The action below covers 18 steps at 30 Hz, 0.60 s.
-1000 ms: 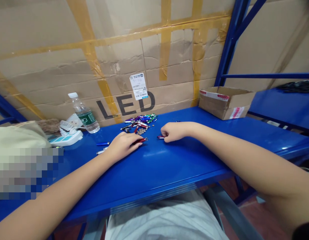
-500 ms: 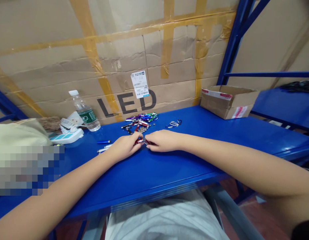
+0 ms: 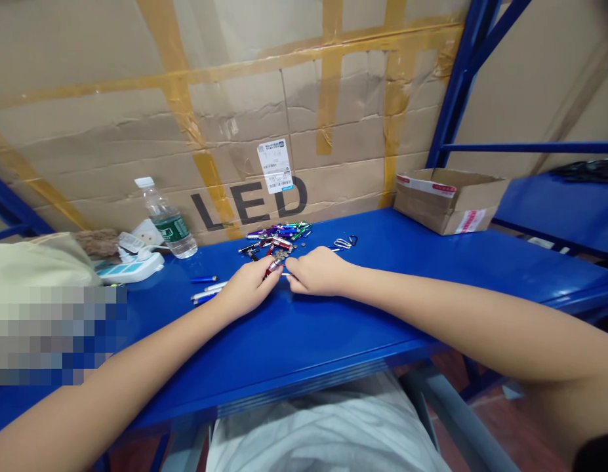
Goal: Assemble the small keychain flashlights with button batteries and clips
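My left hand [image 3: 244, 286] is shut on a red metal tube [image 3: 273, 268], probably a keychain flashlight, whose tip sticks out past the fingers. My right hand [image 3: 316, 272] faces it, with a slim silver tube [image 3: 286, 274] showing under its fingertips. Just beyond both hands lies a heap of small coloured metal tubes [image 3: 277, 237] mixed with button cells [image 3: 283, 254]. Several carabiner clips [image 3: 344, 243] lie to the right of the heap. Loose blue and silver tubes [image 3: 204, 279] lie left of my left hand.
The hands work on a blue steel shelf [image 3: 363, 314]. Along its back stand a water bottle [image 3: 168, 224] and a white plastic device [image 3: 131, 270]. An open cardboard box [image 3: 448, 203] sits back right, a cloth bag [image 3: 33, 262] lies left, and a large taped carton [image 3: 235, 118] stands behind.
My hands have parted slightly from their close pinch. The red tube now tilts up and to the right, and the silver tube shows beneath my right fingers. Earlier, the hands had come together from further apart.
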{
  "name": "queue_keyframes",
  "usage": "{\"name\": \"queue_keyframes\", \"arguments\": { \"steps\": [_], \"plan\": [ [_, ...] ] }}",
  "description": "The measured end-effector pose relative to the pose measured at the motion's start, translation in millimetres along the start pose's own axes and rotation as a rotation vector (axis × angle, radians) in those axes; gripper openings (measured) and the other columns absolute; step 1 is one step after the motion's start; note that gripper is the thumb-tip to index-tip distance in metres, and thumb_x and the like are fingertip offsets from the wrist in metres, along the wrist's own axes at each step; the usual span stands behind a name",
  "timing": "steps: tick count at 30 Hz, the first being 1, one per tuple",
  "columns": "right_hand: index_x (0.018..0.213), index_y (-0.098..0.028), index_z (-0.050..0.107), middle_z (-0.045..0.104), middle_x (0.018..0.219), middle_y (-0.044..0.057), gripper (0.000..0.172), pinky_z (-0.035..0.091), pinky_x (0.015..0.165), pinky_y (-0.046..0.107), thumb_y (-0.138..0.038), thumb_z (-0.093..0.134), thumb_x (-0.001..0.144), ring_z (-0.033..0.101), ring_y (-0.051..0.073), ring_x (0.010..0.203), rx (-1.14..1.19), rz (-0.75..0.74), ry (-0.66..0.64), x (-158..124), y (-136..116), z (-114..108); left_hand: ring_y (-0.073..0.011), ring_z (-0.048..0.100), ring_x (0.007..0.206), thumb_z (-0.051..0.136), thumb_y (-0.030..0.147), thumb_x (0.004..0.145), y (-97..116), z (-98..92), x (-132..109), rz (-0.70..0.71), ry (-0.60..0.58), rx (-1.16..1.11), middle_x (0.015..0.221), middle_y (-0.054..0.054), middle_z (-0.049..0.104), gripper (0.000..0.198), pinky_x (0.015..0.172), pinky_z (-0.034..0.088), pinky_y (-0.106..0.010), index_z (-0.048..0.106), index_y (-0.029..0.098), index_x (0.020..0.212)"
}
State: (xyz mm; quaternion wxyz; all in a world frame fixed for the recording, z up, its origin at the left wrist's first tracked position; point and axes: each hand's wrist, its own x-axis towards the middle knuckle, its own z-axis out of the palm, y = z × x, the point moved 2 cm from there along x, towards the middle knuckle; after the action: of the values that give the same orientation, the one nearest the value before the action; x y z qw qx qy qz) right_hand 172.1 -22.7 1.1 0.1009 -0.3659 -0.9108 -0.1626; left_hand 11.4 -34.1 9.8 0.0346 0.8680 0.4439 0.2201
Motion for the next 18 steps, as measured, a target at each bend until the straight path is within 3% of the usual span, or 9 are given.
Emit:
{"name": "queue_keyframes", "arguments": {
  "steps": [8,12,18],
  "plan": [
    [0.103,-0.016,0.059,0.071,0.095,0.014,0.037,0.043,0.067,0.032,-0.033,0.027,0.094,0.067,0.028,0.084,0.123,0.201,-0.033,0,14,-5,-0.0181,0.055,0.064,0.031,0.036,0.094,-2,0.1,-5,0.015,-0.025,0.018,0.07,-0.001,0.058,0.023,0.061,0.04,-0.029,0.045,0.021,0.085],
    [0.107,-0.015,0.057,0.07,0.098,0.015,0.037,0.043,0.069,0.032,-0.036,0.029,0.094,0.066,0.028,0.086,0.123,0.178,-0.049,0,15,-3,-0.0194,0.058,0.069,0.029,0.038,0.096,-1,2.2,-5,0.038,-0.069,0.046,0.076,-0.003,0.061,0.027,0.066,0.043,-0.031,0.048,0.02,0.089],
    [0.107,-0.013,0.056,0.071,0.093,0.016,0.035,0.044,0.067,0.032,-0.035,0.031,0.094,0.067,0.029,0.085,0.073,0.154,-0.025,-1,11,-4,-0.0199,0.06,0.071,0.028,0.038,0.097,2,2.8,-5,0.016,-0.046,0.143,0.079,-0.004,0.062,0.029,0.063,0.042,-0.029,0.05,0.02,0.09]
  ]
}}
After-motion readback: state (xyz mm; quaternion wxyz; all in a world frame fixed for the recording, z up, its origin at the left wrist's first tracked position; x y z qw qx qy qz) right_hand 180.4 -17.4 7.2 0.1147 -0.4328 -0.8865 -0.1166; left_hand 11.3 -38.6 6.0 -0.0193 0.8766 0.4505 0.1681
